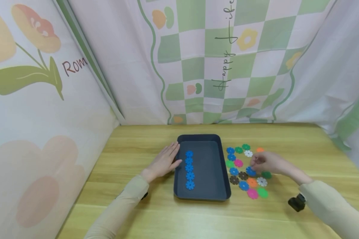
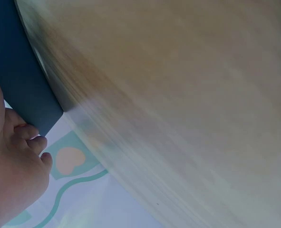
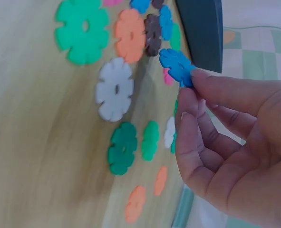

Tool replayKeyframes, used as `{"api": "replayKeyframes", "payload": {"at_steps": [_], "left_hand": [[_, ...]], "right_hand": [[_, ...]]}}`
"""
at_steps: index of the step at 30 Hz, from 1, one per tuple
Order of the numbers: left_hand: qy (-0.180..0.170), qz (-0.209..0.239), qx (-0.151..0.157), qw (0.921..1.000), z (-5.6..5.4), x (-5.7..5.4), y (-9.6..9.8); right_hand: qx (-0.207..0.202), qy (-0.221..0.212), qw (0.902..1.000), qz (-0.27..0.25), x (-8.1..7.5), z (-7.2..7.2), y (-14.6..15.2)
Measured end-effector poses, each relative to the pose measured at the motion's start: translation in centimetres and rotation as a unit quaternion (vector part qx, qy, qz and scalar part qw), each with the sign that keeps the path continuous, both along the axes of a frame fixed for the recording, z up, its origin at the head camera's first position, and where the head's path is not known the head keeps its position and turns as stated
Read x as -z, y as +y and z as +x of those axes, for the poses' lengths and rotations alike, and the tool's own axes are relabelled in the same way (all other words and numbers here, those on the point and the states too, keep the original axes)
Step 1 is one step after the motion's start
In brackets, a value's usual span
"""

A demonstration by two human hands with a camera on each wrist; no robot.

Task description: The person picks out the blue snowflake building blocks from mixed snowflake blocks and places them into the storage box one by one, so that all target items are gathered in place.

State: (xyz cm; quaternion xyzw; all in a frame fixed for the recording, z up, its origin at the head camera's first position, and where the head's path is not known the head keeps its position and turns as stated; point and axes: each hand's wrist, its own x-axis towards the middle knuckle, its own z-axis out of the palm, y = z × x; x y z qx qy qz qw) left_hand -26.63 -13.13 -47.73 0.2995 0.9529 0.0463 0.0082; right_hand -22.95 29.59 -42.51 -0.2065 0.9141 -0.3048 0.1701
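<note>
1. I'm watching the right hand [image 1: 264, 162] pinching one blue disc [image 3: 175, 65] by its rim, thumb against fingertips, over the loose discs [image 1: 252, 194] lying beyond the tray's right edge.
2. The left hand [image 1: 163, 161] is resting, fingers straight and thumb spread apart, on the left edge of the tray [image 1: 209, 169], nearer its far-left corner; it isn't gripping anything.
3. Inside the tray, a row of blue discs [image 1: 189, 168], five of them, is running along the left edge.
4. Doing this pick well, I judge, is keeping the pinch light and rim-only, lifting straight so notches aren't catching neighbours, and checking that just one disc is coming up. The left hand's light touch is probably steadying the tray.
5. The discs are looking like thin, stiff plastic: flat, round, petal-notched, with a small slot at the centre. The tray is showing dark, shallow walls and rounded corners; the desk [image 1: 197, 219] is showing pale wood grain.
</note>
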Motion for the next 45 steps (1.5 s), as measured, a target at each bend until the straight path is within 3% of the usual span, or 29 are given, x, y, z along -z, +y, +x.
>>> {"api": "replayKeyframes", "payload": {"at_steps": [5,13,22,30,38,45], "left_hand": [[0.003,0.002,-0.001,1.0000,0.1,0.0,0.0],[-0.003,0.003,-0.001,1.0000,0.1,-0.1,0.0],[-0.001,0.009,0.000,1.0000,0.0,-0.1,0.0],[-0.007,0.010,-0.002,0.9999,0.1,-0.2,0.0],[-0.004,-0.001,-0.005,1.0000,-0.1,0.2,-0.1],[0.002,0.005,0.004,1.0000,-0.3,0.2,-0.2]], "right_hand": [[-0.002,0.007,0.9998,-0.017,-0.7,-0.3,-1.0],[0.009,-0.019,0.9994,-0.027,-2.1,-0.6,-3.3],[-0.016,-0.033,0.9980,-0.052,-2.9,-1.1,-6.5],[-0.065,-0.029,0.9959,-0.056,-2.6,-1.2,-9.8],[-0.109,-0.023,0.9929,-0.042,-0.9,-1.5,-13.1],[-0.112,-0.018,0.9936,-0.007,-0.3,-1.3,-14.9]]}}
